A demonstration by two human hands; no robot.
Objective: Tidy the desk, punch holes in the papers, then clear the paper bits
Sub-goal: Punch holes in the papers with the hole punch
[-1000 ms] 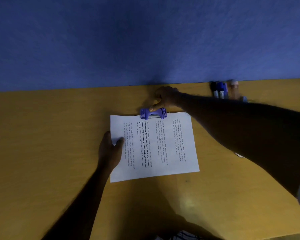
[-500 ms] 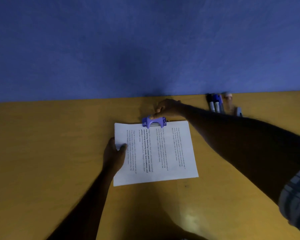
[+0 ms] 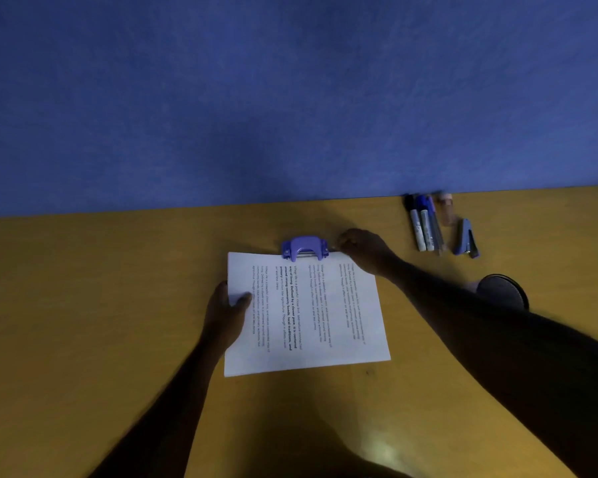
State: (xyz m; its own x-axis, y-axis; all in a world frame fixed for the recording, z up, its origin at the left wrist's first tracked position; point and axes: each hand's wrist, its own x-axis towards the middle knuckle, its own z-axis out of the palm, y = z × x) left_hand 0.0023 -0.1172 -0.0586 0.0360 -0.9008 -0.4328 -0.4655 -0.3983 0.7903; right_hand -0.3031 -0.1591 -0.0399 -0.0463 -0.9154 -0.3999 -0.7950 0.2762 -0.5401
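You have a small blue plastic stapler (image 3: 466, 238) lying on the yellow-brown tabletop (image 3: 83, 305). Just left of it lie black- and blue-capped white markers (image 3: 423, 224), side by side. Nearer you than the stapler sits a dark round object (image 3: 503, 291), partly hidden. Behind the stapler rises a blue wall (image 3: 290, 98).

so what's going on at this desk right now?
A person is partway through punching holes in a stack of printed papers on the yellow desk. The left hand grips the stack's left edge, thumb on top. The purple hole punch sits over the stack's far edge. The right hand is just beside the punch's right end, fingers curled; whether it holds anything is unclear. Markers and a small blue stapler lie at the far right.
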